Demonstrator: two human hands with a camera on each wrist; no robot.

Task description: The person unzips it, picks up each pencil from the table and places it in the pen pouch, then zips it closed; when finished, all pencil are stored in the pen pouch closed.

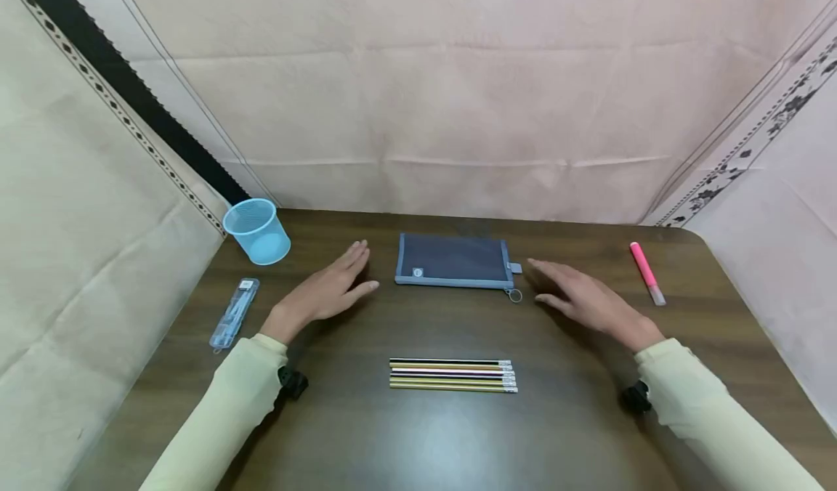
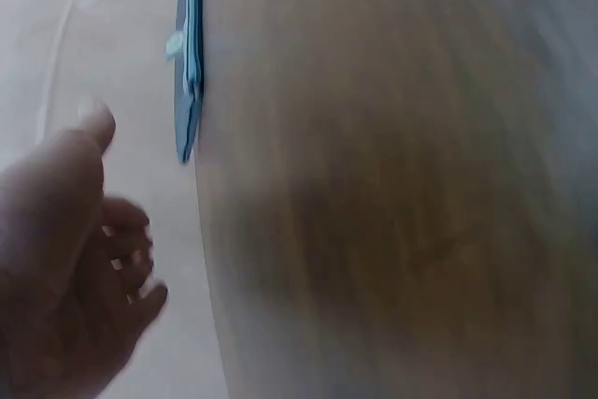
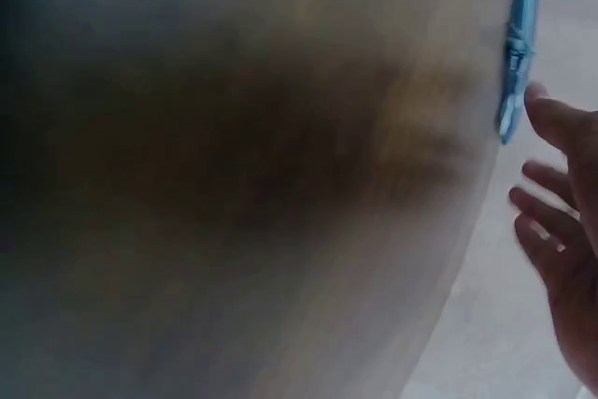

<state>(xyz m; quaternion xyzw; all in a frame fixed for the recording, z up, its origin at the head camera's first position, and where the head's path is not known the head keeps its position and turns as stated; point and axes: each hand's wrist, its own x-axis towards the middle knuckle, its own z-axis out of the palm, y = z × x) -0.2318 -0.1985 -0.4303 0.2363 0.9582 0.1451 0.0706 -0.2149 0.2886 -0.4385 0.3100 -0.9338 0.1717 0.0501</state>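
Note:
A flat dark blue zip pouch (image 1: pixel 454 260) with light blue edging and a ring at its right corner lies on the table. Just left of it, my left hand (image 1: pixel 327 287) hovers with relaxed, extended fingers and holds nothing. To the right, my right hand (image 1: pixel 585 295) reaches toward the pouch's tab, fingers loosely straight and nothing in them. In the left wrist view the pouch (image 2: pixel 190 63) stands past the thumb; the right wrist view has the pouch's zip end (image 3: pixel 514 63) by the thumb tip. Several striped pencils (image 1: pixel 453 375) lie side by side nearer me.
A light blue cup (image 1: pixel 258 233) stands at the back left, with a clear blue case (image 1: pixel 234 315) in front of it. A pink marker (image 1: pixel 647 273) lies at the right. Pale cloth (image 1: pixel 458 113) hangs behind the wooden table (image 1: pixel 458 447) and along both sides.

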